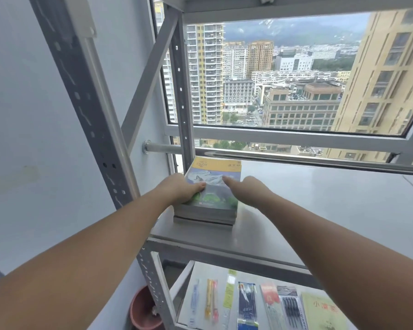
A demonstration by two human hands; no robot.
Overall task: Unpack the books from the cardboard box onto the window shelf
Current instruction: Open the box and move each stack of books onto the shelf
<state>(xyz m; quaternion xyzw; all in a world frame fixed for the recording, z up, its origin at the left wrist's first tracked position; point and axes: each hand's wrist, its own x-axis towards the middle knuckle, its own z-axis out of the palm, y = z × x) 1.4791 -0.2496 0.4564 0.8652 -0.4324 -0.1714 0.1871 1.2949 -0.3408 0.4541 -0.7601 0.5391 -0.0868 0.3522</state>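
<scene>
A stack of books point(212, 186) lies flat at the left end of the grey window shelf point(320, 210). The top book has a yellow band and a green and blue landscape cover. My left hand point(181, 189) grips the stack's left edge, thumb on the cover. My right hand point(246, 185) rests at the stack's right side, fingers stretched onto the cover. The cardboard box is out of view.
Grey metal rack uprights point(91, 129) rise at the left, with a diagonal brace. A steel rail point(296, 157) runs along the window behind the shelf. The lower shelf point(260, 303) holds several packs of pens and stationery. A reddish pot point(143, 310) stands on the floor.
</scene>
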